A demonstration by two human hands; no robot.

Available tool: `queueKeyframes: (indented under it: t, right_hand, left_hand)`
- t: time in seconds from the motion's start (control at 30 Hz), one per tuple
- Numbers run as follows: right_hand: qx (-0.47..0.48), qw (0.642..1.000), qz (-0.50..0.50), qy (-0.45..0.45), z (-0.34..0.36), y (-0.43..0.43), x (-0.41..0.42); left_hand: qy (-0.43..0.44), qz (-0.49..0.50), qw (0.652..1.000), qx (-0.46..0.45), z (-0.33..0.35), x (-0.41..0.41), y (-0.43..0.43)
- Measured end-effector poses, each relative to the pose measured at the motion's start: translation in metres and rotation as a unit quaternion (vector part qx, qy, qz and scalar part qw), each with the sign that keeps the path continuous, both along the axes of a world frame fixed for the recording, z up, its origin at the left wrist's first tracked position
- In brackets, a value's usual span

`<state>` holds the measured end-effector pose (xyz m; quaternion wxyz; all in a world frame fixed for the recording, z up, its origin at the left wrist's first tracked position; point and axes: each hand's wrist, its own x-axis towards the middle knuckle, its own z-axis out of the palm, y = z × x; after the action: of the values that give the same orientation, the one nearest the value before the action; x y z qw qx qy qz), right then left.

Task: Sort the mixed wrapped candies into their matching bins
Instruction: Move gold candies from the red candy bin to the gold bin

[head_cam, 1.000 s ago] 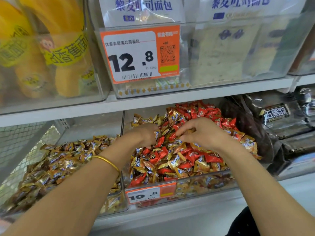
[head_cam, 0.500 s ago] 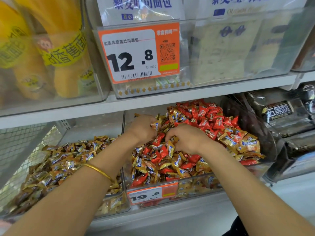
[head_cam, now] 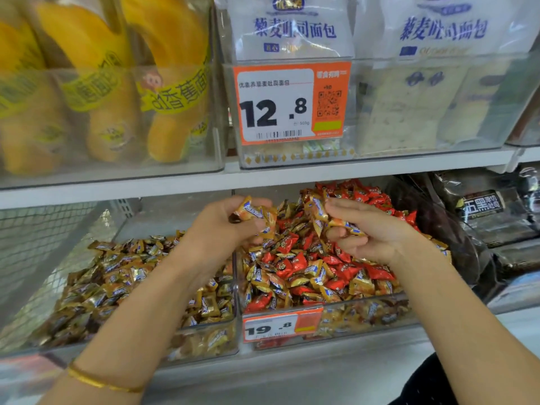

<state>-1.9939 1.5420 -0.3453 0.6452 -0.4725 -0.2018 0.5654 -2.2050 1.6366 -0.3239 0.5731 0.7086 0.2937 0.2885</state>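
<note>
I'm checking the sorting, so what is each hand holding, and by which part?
Left hand grips gold candies bunched in curled fingers; right hand pinches more between thumb and fingers. Wrapper part: cannot tell.

Bright, even shop light falls from above, with soft shadow under the upper shelf (head_cam: 365, 172) and small glints on the foil of the candies (head_cam: 295, 267). The clear bin fronts (head_cam: 111, 121) at far left look milky with glare. The wide lens bows the shelf lines and softens the near corners.
</note>
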Motion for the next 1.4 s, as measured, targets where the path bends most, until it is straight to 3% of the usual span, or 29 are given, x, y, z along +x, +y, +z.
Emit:
queueKeyframes:
  t: [0.1,0.3,0.43,0.5,0.57,0.67,0.77,0.83,0.97,1.07,1.17,1.23,1.37,1.4]
  right_hand:
    - [0.066,0.978,0.133,0.147,0.0,-0.001,-0.01]
    - [0.143,0.943,0.285,0.092,-0.009,0.014,-0.046]
    - [0.07,0.961,0.244,-0.107,0.007,0.03,-0.096]
    - [0.034,0.934,0.248,-0.254,0.02,0.045,-0.125]
    - [-0.014,0.881,0.236,-0.41,0.026,0.066,-0.149]
    - [-0.079,0.812,0.215,-0.536,0.026,0.091,-0.172]
    - [-0.09,0.818,0.265,-0.503,0.028,0.099,-0.18]
    - [-0.074,0.815,0.248,-0.518,0.034,0.091,-0.176]
    - [-0.002,0.865,0.153,-0.478,0.037,0.053,-0.133]
    - [-0.003,0.859,0.05,-0.509,0.035,0.014,-0.083]
    - [-0.049,0.843,0.007,-0.536,0.026,-0.008,-0.039]
    - [-0.074,0.824,0.009,-0.562,0.015,-0.013,-0.023]
    - [-0.075,0.766,0.057,-0.636,-0.006,-0.012,-0.02]
    - [-0.083,0.729,0.078,-0.675,-0.012,-0.009,-0.021]
  left_hand:
    - [-0.043,0.018,0.998,-0.034,-0.004,-0.024,0.005]
    - [-0.078,0.036,0.993,-0.086,-0.015,-0.066,0.021]
    - [-0.093,0.041,0.987,-0.128,-0.024,-0.087,0.034]
    - [-0.093,0.051,0.982,-0.157,-0.028,-0.097,0.042]
    - [-0.072,0.072,0.982,-0.157,-0.032,-0.106,0.049]
    - [0.002,0.113,0.986,-0.12,-0.039,-0.112,0.058]
    - [0.041,0.135,0.984,-0.106,-0.042,-0.111,0.062]
    - [0.072,0.144,0.986,-0.054,-0.04,-0.106,0.058]
    - [0.057,0.14,0.982,0.111,-0.028,-0.086,0.037]
    - [0.04,0.074,0.971,0.222,-0.014,-0.062,0.01]
    - [0.081,-0.033,0.945,0.315,-0.004,-0.03,-0.012]
    - [0.177,-0.111,0.907,0.367,-0.004,-0.004,-0.017]
    - [0.447,-0.206,0.757,0.43,-0.015,0.036,-0.011]
    - [0.496,-0.213,0.729,0.421,-0.016,0.042,-0.01]
